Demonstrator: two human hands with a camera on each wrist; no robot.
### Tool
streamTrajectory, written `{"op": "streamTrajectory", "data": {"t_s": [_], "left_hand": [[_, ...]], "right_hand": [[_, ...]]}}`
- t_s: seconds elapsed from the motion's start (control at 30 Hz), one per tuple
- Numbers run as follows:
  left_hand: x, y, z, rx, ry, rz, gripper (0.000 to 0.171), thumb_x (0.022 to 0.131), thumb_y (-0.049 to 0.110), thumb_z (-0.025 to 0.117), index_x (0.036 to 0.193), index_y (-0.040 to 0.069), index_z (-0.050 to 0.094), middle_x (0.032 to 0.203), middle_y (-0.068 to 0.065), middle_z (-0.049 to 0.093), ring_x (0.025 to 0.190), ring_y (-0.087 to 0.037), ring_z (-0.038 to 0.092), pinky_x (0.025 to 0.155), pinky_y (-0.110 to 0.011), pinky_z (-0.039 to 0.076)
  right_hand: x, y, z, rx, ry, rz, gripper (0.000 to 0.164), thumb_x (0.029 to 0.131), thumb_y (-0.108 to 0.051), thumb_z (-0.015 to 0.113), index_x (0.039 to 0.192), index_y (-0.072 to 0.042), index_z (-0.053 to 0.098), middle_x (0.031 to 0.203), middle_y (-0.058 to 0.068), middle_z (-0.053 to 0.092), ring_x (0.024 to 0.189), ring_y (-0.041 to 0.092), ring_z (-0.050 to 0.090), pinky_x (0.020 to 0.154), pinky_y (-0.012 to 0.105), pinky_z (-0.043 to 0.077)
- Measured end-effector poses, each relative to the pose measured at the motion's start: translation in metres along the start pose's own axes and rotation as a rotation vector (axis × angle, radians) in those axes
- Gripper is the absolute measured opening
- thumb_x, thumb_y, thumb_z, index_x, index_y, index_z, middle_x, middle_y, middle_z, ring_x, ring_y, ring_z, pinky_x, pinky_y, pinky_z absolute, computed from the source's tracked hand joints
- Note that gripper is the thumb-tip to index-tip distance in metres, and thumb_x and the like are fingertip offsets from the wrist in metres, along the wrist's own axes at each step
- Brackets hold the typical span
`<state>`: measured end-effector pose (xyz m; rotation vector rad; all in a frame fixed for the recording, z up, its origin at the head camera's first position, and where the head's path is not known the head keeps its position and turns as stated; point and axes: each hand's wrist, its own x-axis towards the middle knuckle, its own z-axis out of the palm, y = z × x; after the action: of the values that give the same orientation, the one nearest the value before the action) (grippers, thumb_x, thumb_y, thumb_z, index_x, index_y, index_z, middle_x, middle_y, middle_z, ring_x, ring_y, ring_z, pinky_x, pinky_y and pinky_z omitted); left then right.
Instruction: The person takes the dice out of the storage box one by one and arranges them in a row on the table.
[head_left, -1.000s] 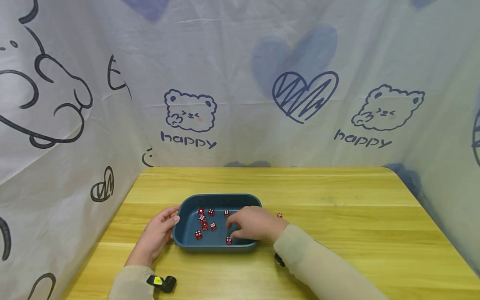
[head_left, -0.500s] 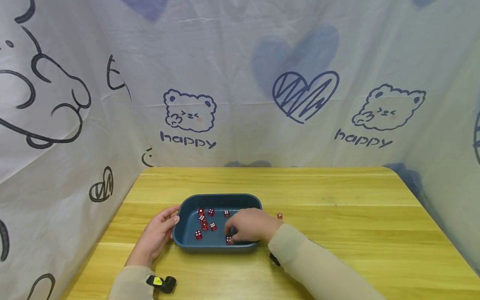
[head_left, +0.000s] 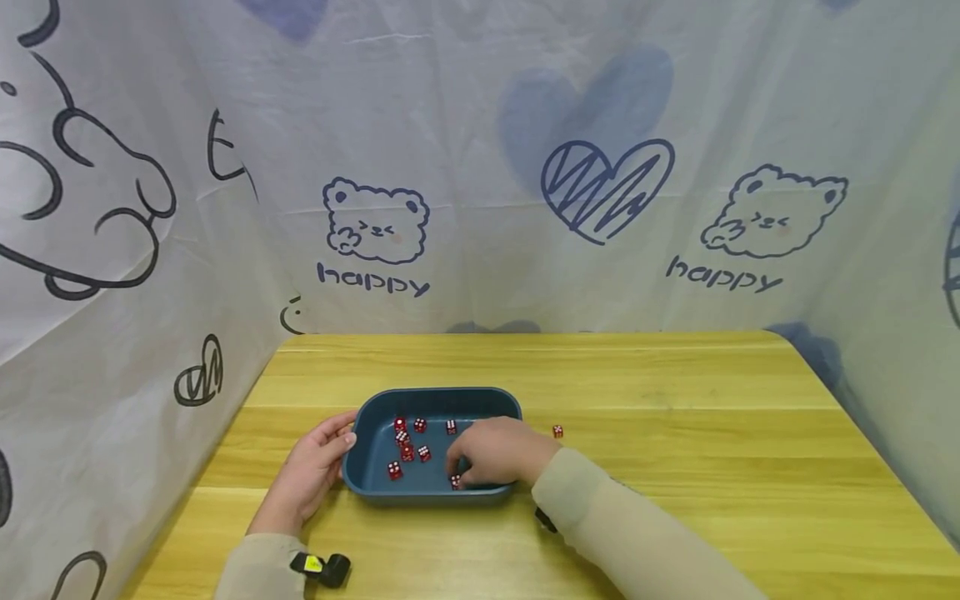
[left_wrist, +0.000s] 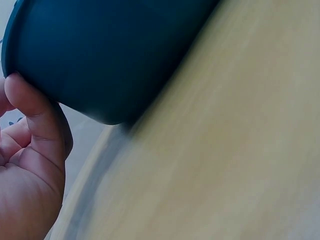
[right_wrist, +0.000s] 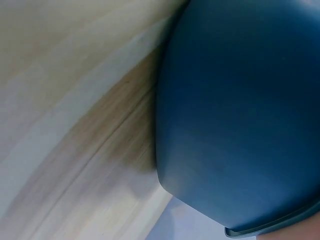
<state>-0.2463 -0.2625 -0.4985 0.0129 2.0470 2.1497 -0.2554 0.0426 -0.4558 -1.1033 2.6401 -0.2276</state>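
Note:
A dark teal rectangular tray (head_left: 375, 492) with rounded corners and deep walls stands on the table, with several red dice, such as one die (head_left: 395, 470), spread over its floor. My left hand (head_left: 311, 471) holds the tray's left end, thumb at the rim; in the left wrist view its fingers (left_wrist: 35, 107) meet the outer wall. Reaching over the right end, my right hand (head_left: 498, 454) has thumb and index finger curled at a red die (head_left: 455, 482) near the front wall. In the right wrist view, the tray's outer wall (right_wrist: 235, 115) hides most of that hand.
One red die (head_left: 558, 432) lies on the wooden table (head_left: 675, 417), right of the tray. Pale printed cloth (head_left: 480, 275) hangs behind the table and at both sides. A black wrist camera (head_left: 322, 568) sits on the left sleeve.
My right hand has lowered slightly leftward inside the tray, and its thumb and index finger have closed in at the front die. The left hand stays at the tray's end.

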Motion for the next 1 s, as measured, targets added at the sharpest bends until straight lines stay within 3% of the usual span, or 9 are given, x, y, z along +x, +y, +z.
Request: {"op": "streamTrajectory", "data": {"t_s": [0.43,0.77,1.0], "left_hand": [[-0.0014,0.0027,0.002,-0.003,0.007,-0.015,0.05,0.104,0.007,0.056,0.149,-0.006,0.04,0.112,-0.008,0.057,0.078,-0.01,0.059,0.062,-0.021,0.052],[0.0001,0.005,0.0025,0.007,0.017,-0.015,0.049,0.104,0.008,0.056,0.149,-0.006,0.041,0.11,-0.007,0.058,0.077,-0.01,0.057,0.062,-0.021,0.051],[-0.0014,0.0056,0.0024,0.024,0.026,-0.026,0.048,0.105,0.008,0.055,0.149,-0.005,0.041,0.112,-0.008,0.058,0.076,-0.011,0.056,0.061,-0.022,0.05]], "right_hand": [[-0.0027,-0.0006,-0.001,-0.006,0.023,0.004,0.005,0.092,-0.04,0.075,0.096,-0.042,0.074,0.091,-0.022,0.063,0.082,0.003,0.055,0.081,0.031,0.05],[-0.003,0.0027,-0.002,-0.015,0.071,-0.023,0.008,0.094,-0.039,0.072,0.101,-0.039,0.075,0.101,-0.021,0.067,0.091,0.002,0.059,0.089,0.033,0.051],[-0.0029,0.0031,-0.0011,0.002,0.104,-0.04,0.011,0.096,-0.036,0.07,0.105,-0.038,0.075,0.096,-0.022,0.066,0.079,0.0,0.056,0.081,0.03,0.051]]}}
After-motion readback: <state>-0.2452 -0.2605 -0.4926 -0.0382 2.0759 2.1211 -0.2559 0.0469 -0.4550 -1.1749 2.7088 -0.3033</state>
